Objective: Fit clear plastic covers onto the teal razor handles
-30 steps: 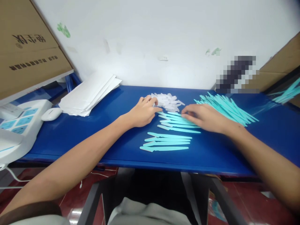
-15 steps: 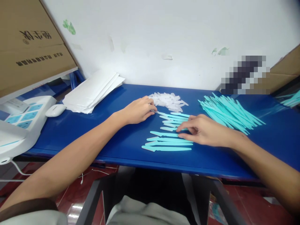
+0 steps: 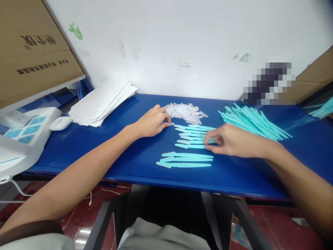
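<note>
Teal razor (image 3: 191, 146) lying at near edge of upper razor group on blue surface (image 3: 125, 158), right hand (image 3: 225, 140) pinching its handle; left hand (image 3: 154, 121) grasping small translucent cap (image 3: 172, 124) beside cap pile (image 3: 185, 112).

Brown cardboard carton (image 3: 15, 21), large print: a few bold dark Chinese characters (image 3: 39, 40), upside down and not surely legible.
Carton, small sign: a circled mark (image 3: 27, 47) sat beside the large characters, its inner letter too small to tell.
Carton, lower row: smaller dark Chinese characters (image 3: 36, 67) ran along the panel near the white-edged rim, also upside down, too unclear to read.
</note>
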